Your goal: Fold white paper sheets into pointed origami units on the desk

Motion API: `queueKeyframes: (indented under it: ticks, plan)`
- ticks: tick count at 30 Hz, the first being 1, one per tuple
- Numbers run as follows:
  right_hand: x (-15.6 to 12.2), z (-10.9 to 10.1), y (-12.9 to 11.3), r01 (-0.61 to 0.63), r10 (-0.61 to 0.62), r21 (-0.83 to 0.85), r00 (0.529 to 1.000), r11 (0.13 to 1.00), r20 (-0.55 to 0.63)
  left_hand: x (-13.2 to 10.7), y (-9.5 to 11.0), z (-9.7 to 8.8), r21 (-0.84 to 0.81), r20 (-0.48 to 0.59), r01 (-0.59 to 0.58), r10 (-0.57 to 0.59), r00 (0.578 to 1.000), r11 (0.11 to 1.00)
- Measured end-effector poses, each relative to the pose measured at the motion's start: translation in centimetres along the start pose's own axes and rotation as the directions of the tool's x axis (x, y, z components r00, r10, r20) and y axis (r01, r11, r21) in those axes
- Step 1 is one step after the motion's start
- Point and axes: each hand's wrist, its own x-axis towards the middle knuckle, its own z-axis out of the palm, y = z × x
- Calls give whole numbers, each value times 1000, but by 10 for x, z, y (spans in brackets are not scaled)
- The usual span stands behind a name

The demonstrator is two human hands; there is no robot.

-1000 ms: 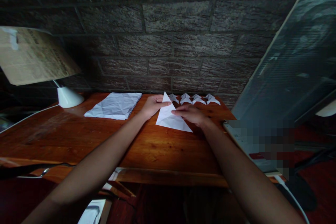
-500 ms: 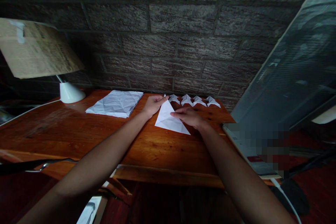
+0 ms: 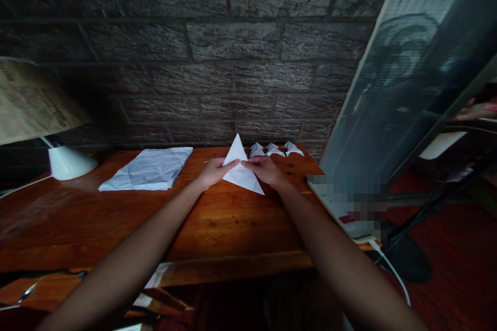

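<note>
A white paper folded into a triangle [image 3: 240,169] lies on the wooden table [image 3: 217,217] near its far edge, its tip raised toward the brick wall. My left hand [image 3: 214,171] pinches the paper's left side with closed fingers. My right hand [image 3: 263,169] grips its right side, fingers pressed together on the sheet. Just behind the hands, a row of small folded paper shapes [image 3: 274,149] stands along the wall.
A stack of creased white sheets [image 3: 149,168] lies to the left. A white lamp base [image 3: 70,162] with a paper-covered shade [image 3: 31,101] stands at far left. A standing fan [image 3: 404,77] and a blurred flat object [image 3: 345,199] fill the right side.
The paper's tip has lifted up off the table between both hands, which have drawn closer together. The head camera has shifted right, so everything sits further left in view.
</note>
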Motion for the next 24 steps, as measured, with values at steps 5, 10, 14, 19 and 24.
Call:
queueKeyframes:
  ticks: [5, 10, 14, 19, 24]
  plan:
    - [-1, 4, -2, -14, 14, 11, 999, 1000, 53, 2, 0, 2, 26, -41, -29, 30, 999, 999]
    - [-1, 3, -4, -27, 27, 24, 1000, 999, 10, 2, 0, 6, 129, -19, -42, 44, 999, 991]
    - [0, 4, -2, -26, 26, 12, 1000, 1000, 2, 5, -1, 5, 136, -34, -69, 74, 997, 988]
    - [1, 1, 4, 37, -39, -86, 999, 996, -19, 8, 2, 0, 92, -76, -225, 232, 970, 970]
    - [3, -1, 7, 128, -123, -235, 992, 963, 35, 7, 6, -3, 25, -114, -229, 230, 966, 973]
